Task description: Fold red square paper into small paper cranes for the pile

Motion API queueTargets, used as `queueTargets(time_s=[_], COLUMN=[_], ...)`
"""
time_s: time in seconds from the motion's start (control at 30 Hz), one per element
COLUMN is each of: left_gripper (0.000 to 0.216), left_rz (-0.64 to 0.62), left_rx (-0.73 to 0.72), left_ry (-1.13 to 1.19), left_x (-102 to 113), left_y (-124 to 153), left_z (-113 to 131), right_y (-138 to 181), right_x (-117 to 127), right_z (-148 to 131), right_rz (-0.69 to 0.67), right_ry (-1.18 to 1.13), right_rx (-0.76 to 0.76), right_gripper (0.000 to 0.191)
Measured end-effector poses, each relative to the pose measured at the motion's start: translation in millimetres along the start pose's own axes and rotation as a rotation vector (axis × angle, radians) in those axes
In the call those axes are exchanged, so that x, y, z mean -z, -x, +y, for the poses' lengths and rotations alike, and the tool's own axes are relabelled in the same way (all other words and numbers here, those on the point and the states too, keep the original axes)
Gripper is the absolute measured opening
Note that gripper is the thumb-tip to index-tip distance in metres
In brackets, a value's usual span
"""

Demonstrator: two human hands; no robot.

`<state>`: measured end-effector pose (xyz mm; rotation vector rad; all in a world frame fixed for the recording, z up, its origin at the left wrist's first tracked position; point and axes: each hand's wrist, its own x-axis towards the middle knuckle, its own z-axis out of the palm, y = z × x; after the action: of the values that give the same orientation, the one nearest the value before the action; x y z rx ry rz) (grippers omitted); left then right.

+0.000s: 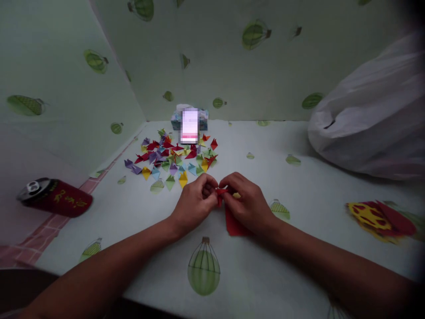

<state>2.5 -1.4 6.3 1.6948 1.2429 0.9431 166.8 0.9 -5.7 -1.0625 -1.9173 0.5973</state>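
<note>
My left hand [195,199] and my right hand [245,199] meet over the middle of the table, both closed in a pinch. Between their fingertips is a small folded piece of red paper [220,193], partly covered by the fingers. Beneath my right hand lies a flat red paper sheet [235,227], and a bit of yellow shows behind the fingers. Farther off, to the left of my hands, spreads a pile of small folded paper birds [172,155] in red, purple, yellow, green and blue.
A lit phone [190,126] leans against a tissue box [204,119] at the back. Left lies or tilts a red drink can [59,197]. A large white plastic bag [372,119] stands at right, with a red and yellow item [395,219] nearer me. Walls border the table [159,274] behind and left.
</note>
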Motion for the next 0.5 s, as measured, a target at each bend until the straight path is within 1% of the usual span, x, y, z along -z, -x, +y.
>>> queueTargets(time_s=[0.07,0.13,0.27,0.4,0.5], left_gripper=[0.013,0.012,0.011,0.01,0.01], left_rz=[0.002,0.005,0.003,0.021,0.043], left_rx=[-0.006,-0.015,-0.069,-0.117,-0.193], left_ry=[-0.006,-0.023,-0.14,-0.239,-0.338], left_x=[0.1,0.1,-0.1,-0.4,-0.8], left_y=[0.2,0.7,2.5,3.6,4.7], left_z=[1.1,2.7,5.9,6.1,4.4], right_y=[0.2,0.6,2.1,3.4,3.8], right_x=[-0.1,-0.3,-0.3,-0.7,-1.1], right_z=[0.6,0.8,-0.1,-1.7,-2.7], right_rz=[-0.002,0.005,0.026,0.013,0.003], right_ry=[0.031,0.02,0.006,0.011,0.016], right_rx=[0.016,-0.017,-0.064,-0.086,-0.087], right_gripper=[0.015,0.014,0.013,0.013,0.013])
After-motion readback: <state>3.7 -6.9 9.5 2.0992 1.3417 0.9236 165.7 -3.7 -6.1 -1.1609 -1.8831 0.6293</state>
